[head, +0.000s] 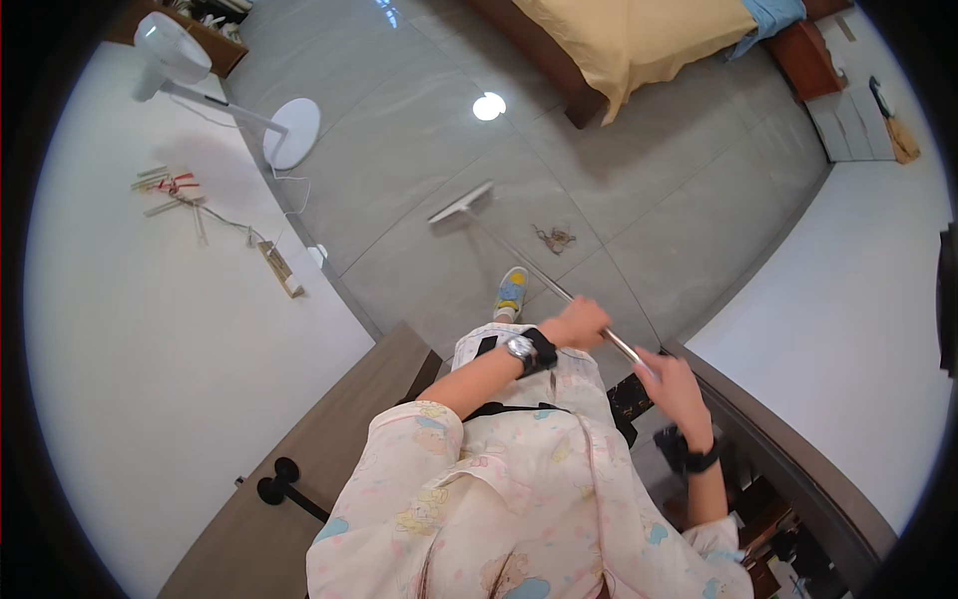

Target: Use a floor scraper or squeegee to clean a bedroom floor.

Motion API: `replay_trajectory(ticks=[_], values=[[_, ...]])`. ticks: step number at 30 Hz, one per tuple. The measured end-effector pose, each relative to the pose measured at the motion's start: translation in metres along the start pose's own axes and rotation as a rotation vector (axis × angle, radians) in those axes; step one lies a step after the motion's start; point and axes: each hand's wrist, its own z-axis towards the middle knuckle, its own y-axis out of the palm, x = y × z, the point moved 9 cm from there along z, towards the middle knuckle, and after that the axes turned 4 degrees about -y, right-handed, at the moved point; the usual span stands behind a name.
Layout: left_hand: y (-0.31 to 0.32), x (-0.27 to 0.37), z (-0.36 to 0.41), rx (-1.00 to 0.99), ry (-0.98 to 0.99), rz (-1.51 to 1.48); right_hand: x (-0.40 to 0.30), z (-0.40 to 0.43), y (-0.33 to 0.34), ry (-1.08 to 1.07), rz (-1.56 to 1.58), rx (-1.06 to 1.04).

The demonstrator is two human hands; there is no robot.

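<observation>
My left hand (582, 323) grips the middle of a metal pole (550, 283), just in front of my thighs. Nearer the upper end of the pole, my right hand (676, 385) is closed around it, slightly blurred. The pole slants forward and left to a flat, narrow white head (462, 203), like that of a broom or floor squeegee, low over or on the grey tiles. To the right of this head lies a small brown tangle of debris (554, 239), apart from it. My shoe (512, 290) stands between the head and my body.
A white standing fan (292, 133) with a trailing cord is ahead at left. A power strip (280, 268) hangs on the left wall. Ahead is a bed (636, 37); a white drawer unit (853, 126) stands far right. Beside me are a wooden door (329, 419) and the doorframe (786, 457).
</observation>
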Motion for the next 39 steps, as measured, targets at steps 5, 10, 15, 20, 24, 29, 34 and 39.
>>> replay_trajectory(ticks=[5, 10, 15, 20, 24, 29, 34, 39], values=[[-0.050, -0.105, -0.059, 0.279, -0.372, 0.017, -0.078, 0.091, 0.027, -0.319, -0.250, -0.090], [-0.060, -0.160, -0.115, 0.447, -0.533, -0.059, -0.129, 0.134, 0.083, -0.488, -0.439, -0.087], [-0.023, -0.175, -0.111, 0.414, -0.597, -0.191, -0.119, 0.130, 0.108, -0.395, -0.551, -0.170], [-0.006, -0.121, -0.047, 0.377, -0.410, -0.190, -0.073, 0.092, 0.048, -0.168, -0.443, -0.120], [0.017, -0.053, 0.015, 0.080, -0.278, -0.195, -0.024, 0.035, 0.008, 0.072, -0.434, -0.041], [0.065, 0.037, 0.052, -0.367, -0.005, -0.106, 0.028, -0.039, -0.008, 0.380, -0.311, -0.002], [0.124, 0.096, 0.054, -0.417, 0.145, -0.071, 0.069, -0.110, -0.003, 0.646, -0.140, 0.033], [0.169, 0.143, 0.030, -0.569, 0.247, -0.060, 0.073, -0.171, 0.009, 0.773, -0.070, 0.069]])
